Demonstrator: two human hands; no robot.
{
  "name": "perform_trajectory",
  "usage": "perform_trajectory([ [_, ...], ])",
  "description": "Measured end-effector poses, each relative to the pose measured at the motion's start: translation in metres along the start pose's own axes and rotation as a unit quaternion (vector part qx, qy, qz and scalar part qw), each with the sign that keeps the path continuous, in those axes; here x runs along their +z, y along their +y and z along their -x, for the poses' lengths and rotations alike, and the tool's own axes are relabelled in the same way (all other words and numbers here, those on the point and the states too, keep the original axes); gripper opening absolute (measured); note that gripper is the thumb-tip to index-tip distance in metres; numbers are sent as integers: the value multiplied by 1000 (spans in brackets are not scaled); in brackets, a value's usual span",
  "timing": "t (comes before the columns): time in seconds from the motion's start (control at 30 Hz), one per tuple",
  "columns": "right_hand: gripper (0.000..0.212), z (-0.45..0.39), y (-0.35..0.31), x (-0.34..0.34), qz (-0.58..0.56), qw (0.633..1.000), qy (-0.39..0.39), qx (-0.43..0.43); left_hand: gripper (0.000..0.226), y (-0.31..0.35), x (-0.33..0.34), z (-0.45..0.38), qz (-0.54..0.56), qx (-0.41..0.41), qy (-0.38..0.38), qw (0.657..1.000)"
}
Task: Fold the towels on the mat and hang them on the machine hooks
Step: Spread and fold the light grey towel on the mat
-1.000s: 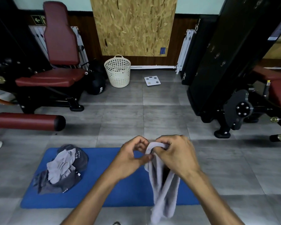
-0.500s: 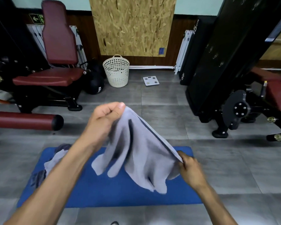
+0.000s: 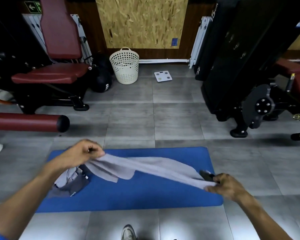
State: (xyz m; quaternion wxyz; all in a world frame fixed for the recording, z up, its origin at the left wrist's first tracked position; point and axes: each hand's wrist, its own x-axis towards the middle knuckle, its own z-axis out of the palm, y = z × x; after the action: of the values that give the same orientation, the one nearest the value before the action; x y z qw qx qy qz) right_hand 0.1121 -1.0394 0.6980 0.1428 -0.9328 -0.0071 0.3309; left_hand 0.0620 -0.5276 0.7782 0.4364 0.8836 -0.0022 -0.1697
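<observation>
A light grey towel [image 3: 145, 168] is stretched out just above the blue mat [image 3: 145, 196]. My left hand [image 3: 84, 152] grips its left end over the mat's far left part. My right hand [image 3: 226, 186] pinches its right end at the mat's right edge. Under my left forearm a heap of grey towels [image 3: 71, 182] lies crumpled on the mat's left side. The black machine [image 3: 235, 54] stands at the right, with small hooks [image 3: 235, 46] on its side panel.
A red padded seat machine [image 3: 54, 73] and a red roller pad [image 3: 29, 122] stand at the left. A white laundry basket [image 3: 124, 65], a dark ball [image 3: 102, 82] and a white scale [image 3: 163, 76] sit near the back wall. My shoe [image 3: 128, 232] shows below the mat.
My hands have pulled apart and come down. The towel, bunched a second ago and then raised by my left hand, now lies stretched low across the mat.
</observation>
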Motion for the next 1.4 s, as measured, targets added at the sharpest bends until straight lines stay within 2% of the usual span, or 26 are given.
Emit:
perform_trajectory([
  [0.07, 44, 4, 14, -4, 34, 998, -56, -15, 41, -14, 7, 8, 6, -47, -121, 992],
  [0.13, 48, 10, 25, -16, 12, 998, -49, -44, 31, -19, 3, 15, 16, -64, -221, 973],
  [0.2, 55, 16, 29, -31, -42, 997, -18, -66, 24, -24, -7, 19, 29, -67, -280, 957],
  [0.27, 61, 19, 28, -46, -100, 993, 4, -70, 29, -32, -17, 14, 33, -82, -294, 952],
  [0.37, 61, 1, 35, -51, -75, 996, -18, -35, 38, -61, -24, -5, -47, -109, -280, 953],
  [0.47, 40, -43, 51, -39, -68, 992, -101, 28, 30, -108, -12, -31, -155, -166, -305, 925],
  [0.5, 34, -65, 55, -31, -67, 992, -101, 38, 27, -122, -2, -40, -190, -185, -307, 914],
  [0.57, 29, -110, 49, -12, -63, 995, -57, 57, 22, -158, 18, -64, -223, -209, -247, 919],
  [0.63, 34, -151, 36, -2, -80, 994, 39, 67, 22, -182, 34, -91, -235, -217, -65, 945],
  [0.7, 41, -190, 23, -8, -67, 986, 143, 52, 16, -198, 39, -118, -259, -222, 94, 935],
  [0.77, 43, -228, 16, -23, -46, 971, 235, 20, 13, -208, 32, -144, -244, -217, 178, 928],
  [0.83, 35, -269, 17, -40, -46, 950, 307, -27, 17, -211, 23, -171, -213, -192, 235, 929],
  [0.93, 23, -312, 26, -51, -92, 939, 330, -31, 24, -213, 15, -196, -249, -154, 337, 895],
  [1.0, 23, -339, 42, -39, -122, 936, 328, -30, 20, -225, 31, -219, -229, -135, 368, 891],
  [1.1, 19, -371, 60, 4, -158, 933, 322, -20, 4, -265, 66, -241, -177, -102, 351, 914],
  [1.13, 16, -382, 68, 26, -168, 931, 324, -10, 10, -287, 83, -249, -152, -101, 341, 922],
  [1.2, 12, -410, 88, 76, -177, 929, 325, 4, 23, -332, 127, -264, -120, -113, 313, 935],
  [1.4, 9, -526, 152, 257, -199, 927, 316, 47, 9, -491, 276, -304, -178, -142, 284, 932],
])
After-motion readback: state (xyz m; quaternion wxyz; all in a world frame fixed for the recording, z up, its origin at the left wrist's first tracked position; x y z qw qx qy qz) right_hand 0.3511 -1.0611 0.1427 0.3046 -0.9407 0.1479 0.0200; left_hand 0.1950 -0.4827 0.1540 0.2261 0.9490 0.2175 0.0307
